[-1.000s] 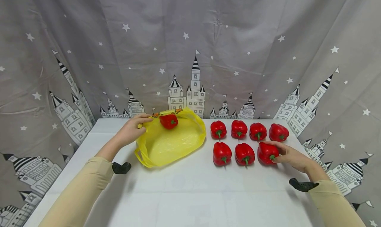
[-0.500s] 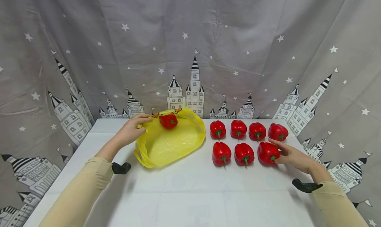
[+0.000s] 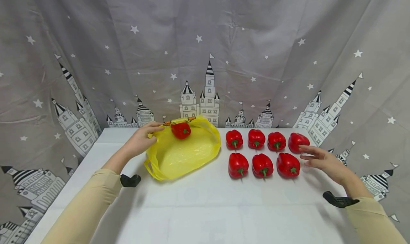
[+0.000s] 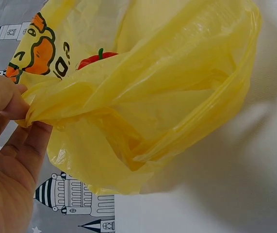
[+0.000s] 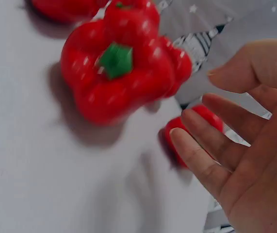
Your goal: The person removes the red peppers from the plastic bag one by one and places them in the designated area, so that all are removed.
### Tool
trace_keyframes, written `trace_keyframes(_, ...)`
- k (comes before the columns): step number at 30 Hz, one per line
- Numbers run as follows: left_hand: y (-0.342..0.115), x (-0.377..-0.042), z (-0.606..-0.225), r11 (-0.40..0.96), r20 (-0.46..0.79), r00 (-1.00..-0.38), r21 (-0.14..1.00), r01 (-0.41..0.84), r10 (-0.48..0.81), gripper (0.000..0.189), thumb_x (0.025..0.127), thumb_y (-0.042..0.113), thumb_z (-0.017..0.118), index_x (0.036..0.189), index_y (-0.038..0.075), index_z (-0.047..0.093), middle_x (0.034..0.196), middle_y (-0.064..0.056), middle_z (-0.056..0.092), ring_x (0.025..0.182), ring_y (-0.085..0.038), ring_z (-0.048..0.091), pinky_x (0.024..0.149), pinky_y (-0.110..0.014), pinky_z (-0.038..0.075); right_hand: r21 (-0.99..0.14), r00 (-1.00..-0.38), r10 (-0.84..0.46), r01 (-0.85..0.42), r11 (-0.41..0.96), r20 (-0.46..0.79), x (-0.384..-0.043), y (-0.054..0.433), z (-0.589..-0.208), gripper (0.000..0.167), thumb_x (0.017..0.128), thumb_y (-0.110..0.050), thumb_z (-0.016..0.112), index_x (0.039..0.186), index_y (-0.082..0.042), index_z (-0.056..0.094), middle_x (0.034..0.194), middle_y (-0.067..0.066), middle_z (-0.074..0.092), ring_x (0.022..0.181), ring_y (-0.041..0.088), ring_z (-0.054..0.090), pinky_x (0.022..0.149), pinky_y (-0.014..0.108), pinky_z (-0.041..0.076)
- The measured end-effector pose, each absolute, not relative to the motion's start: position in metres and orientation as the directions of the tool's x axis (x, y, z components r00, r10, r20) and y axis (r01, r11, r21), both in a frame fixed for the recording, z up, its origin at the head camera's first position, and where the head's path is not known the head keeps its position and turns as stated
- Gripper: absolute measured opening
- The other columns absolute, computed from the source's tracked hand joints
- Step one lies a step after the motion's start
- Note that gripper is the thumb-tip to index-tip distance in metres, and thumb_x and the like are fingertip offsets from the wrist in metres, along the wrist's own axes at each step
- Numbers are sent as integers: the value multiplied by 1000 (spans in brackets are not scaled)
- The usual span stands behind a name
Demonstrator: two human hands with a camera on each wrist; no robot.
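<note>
My left hand (image 3: 142,139) pinches the left rim of a yellow plastic bag (image 3: 189,158) between thumb and fingers, as the left wrist view also shows. The bag lies with its mouth spread, and one red bell pepper (image 3: 181,131) is inside near the back. On the right, my right hand (image 3: 327,163) is held apart with its fingers extended and nothing in them. Nearest to it are the front-row right bell pepper (image 3: 288,165) and the back-row right bell pepper (image 3: 298,142). In the right wrist view, a green-stemmed bell pepper (image 5: 116,60) stands away from the fingertips.
Two rows of red bell peppers stand right of the bag, among them a front-left one (image 3: 238,165), a front-middle one (image 3: 262,165) and a back-left one (image 3: 234,139). Behind the white table (image 3: 205,215) hangs a grey curtain (image 3: 179,34) printed with castles and stars.
My right hand has let go of the front-row right bell pepper and drawn back to the right. That pepper stays in its row. The left hand and the bag have kept still.
</note>
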State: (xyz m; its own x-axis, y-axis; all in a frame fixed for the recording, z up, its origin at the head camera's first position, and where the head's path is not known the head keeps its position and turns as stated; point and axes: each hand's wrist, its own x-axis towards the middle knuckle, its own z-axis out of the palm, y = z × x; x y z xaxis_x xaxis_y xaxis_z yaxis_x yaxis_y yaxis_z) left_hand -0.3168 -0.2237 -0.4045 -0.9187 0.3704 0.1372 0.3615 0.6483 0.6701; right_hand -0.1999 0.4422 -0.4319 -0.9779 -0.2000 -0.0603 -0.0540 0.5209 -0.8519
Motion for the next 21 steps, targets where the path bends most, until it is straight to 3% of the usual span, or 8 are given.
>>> trace_keyframes(8,-222,-316,-402,636,149,-916,679,368,372,50,94,0,51,142,2,59,156,-12,42,147,-39,32,112,-60,34,-830,-978,-204,-145,538,39,-207,408,-397,52,102,-19,62,151,-8,49,145,15,54,123,19,59,90,28,54)
trace_keyframes(12,-222,-316,-402,640,144,-917,676,366,372,49,94,0,51,143,3,59,157,-11,42,147,-40,32,112,-61,34,-837,-955,-286,-217,503,76,-215,383,-387,50,101,-15,61,150,-6,50,144,14,55,122,18,59,92,29,54)
trace_keyframes(15,-222,-316,-402,639,141,-917,678,364,373,49,94,0,51,143,4,59,157,-11,41,147,-40,32,112,-62,33,-847,-932,-349,-261,463,96,-222,363,-383,51,100,-13,62,149,-4,52,145,17,54,125,25,58,92,33,55)
trace_keyframes(21,-221,-315,-402,636,152,-919,680,365,365,49,95,0,51,142,4,60,156,-10,42,146,-38,33,112,-60,35,-852,-927,-365,-260,454,87,-231,324,-379,48,97,-18,69,144,-16,59,143,12,58,130,36,55,93,32,55)
